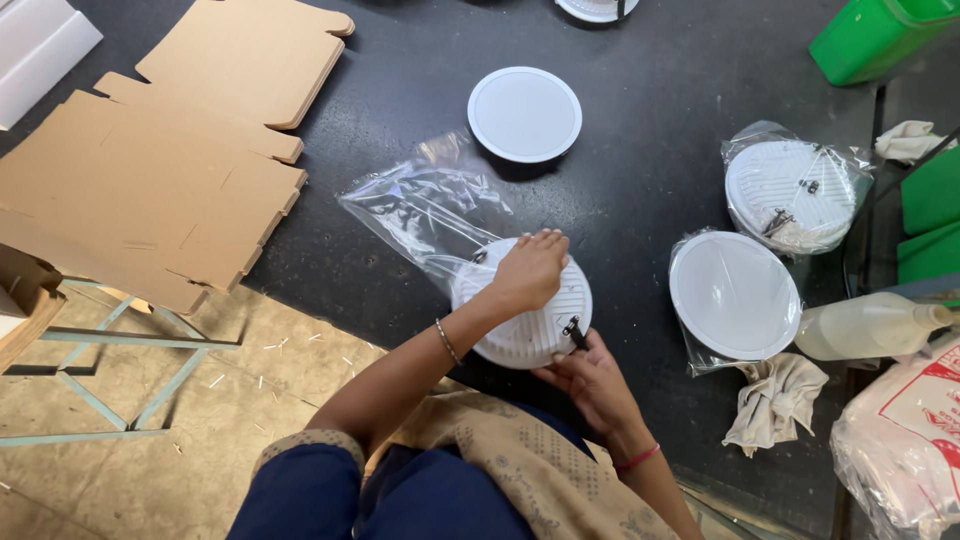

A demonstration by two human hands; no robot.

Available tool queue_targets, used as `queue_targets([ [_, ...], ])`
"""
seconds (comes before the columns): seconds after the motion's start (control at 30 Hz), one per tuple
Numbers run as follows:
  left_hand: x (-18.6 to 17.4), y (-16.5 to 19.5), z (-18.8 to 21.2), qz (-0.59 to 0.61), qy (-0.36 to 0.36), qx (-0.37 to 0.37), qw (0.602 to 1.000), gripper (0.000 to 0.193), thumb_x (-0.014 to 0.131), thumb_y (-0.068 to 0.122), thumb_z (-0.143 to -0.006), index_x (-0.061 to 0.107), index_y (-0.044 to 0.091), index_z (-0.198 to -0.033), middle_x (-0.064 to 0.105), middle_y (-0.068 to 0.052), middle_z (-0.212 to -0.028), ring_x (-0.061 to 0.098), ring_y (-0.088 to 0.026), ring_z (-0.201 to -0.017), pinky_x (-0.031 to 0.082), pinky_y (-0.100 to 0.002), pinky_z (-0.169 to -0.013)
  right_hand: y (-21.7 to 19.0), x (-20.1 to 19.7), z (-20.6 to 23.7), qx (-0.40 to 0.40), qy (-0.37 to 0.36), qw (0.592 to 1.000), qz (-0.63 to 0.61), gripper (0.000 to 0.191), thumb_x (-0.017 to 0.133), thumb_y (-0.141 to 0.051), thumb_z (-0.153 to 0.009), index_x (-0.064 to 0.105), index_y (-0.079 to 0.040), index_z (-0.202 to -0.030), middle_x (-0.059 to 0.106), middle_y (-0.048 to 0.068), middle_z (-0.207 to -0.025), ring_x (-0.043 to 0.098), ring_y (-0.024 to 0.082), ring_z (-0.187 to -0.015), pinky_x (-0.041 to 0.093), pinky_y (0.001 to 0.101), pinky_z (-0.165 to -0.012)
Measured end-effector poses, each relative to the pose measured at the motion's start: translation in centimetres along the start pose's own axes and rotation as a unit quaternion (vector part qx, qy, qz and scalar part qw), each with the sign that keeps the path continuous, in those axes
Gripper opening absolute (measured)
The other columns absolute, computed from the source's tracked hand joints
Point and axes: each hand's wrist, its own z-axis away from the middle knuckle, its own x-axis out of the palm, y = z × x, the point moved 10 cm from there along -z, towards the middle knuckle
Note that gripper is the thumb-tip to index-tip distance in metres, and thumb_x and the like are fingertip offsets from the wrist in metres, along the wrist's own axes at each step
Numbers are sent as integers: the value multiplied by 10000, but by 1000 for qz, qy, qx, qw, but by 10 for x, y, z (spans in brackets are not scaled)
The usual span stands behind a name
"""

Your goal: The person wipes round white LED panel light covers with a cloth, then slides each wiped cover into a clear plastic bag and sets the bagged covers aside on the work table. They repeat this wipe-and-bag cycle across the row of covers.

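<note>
A round white ribbed lamp fixture lies back-side up at the near edge of the dark table, half inside a clear plastic bag. My left hand rests on top of the fixture at the bag's mouth, fingers curled on its far rim. My right hand holds the fixture's near rim from below, by a black spring clip.
A bare white disc lamp lies farther back. Two bagged lamps sit to the right, with a cloth and a spray bottle. Flat cardboard blanks lie at left, green bins at right.
</note>
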Motion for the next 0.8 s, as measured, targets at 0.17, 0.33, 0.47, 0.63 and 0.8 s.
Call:
queue_targets([
  [0.17,-5,16,12,16,2,32,999,436,455,204,-1032,509,0,-1414,473,-179,-1540,375,-325,-1478,281,-482,-1205,3,-10,-4,-16,19,997,-70,500,554,44,-910,448,-9,-1396,646,161,-1243,679,278,-1111,575,455,-993],
  [0.33,-14,20,24,46,16,41,998,460,448,199,-1044,480,-1,-1457,442,-183,-1573,356,-319,-1493,272,-462,-1212,-13,-14,-2,-61,51,996,-39,509,554,48,-913,408,-36,-1394,635,145,-1227,666,257,-1110,579,470,-990],
  [0.47,-13,41,26,64,32,54,996,490,448,195,-1030,452,-15,-1473,411,-196,-1592,340,-315,-1493,244,-451,-1217,-12,0,2,-47,40,998,17,505,542,37,-920,413,-49,-1400,644,153,-1212,672,264,-1111,570,461,-992],
  [0.63,-12,55,28,100,10,58,993,473,437,196,-1056,460,-6,-1483,407,-183,-1602,327,-319,-1516,241,-445,-1246,4,-4,-8,-46,54,997,17,517,539,-9,-931,388,-103,-1416,661,126,-1197,685,221,-1071,568,411,-949],
  [0.8,0,97,51,112,-47,76,990,486,448,245,-1064,459,10,-1489,402,-183,-1620,329,-320,-1542,246,-455,-1266,2,11,-31,-182,-70,972,129,569,592,-67,-1038,315,-23,-1533,530,117,-1412,536,220,-1253,475,417,-1036],
])
